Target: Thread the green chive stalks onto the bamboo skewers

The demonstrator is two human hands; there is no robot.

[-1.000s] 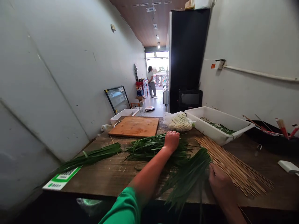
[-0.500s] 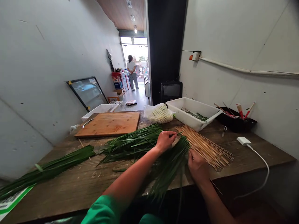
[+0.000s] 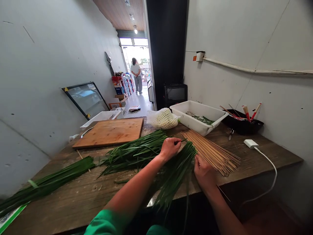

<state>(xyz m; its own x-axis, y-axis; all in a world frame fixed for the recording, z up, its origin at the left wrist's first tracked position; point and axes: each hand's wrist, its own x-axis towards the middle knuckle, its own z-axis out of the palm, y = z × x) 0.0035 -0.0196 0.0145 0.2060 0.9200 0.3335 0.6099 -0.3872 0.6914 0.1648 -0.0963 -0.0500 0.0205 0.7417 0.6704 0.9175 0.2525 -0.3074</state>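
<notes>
My left hand [image 3: 170, 147] is closed in a pinch on a narrow green leaf, whose tip shows just past the fingers. It sits above a loose heap of long green leaves [image 3: 134, 150]. My right hand [image 3: 204, 171] is closed beside the cut ends of a second leaf bundle [image 3: 177, 174], which hangs over the table's front edge. A thin bamboo stick [image 3: 224, 194] juts out below the right wrist, in line with the closed fingers; its middle is hidden by the hand. Many more bamboo sticks [image 3: 211, 151] lie fanned out just beyond.
A wooden board [image 3: 110, 132], a net-wrapped bundle [image 3: 163, 118] and a white tub [image 3: 198, 112] stand behind. A tied leaf bundle [image 3: 49, 182] lies left. At right are a black container [image 3: 241, 125] and a white adapter [image 3: 250, 143]. A person [image 3: 136, 75] stands by the doorway.
The view has turned slightly to the right, so the whole scene sits further left. Both hands keep nearly the same pose over the leaves.
</notes>
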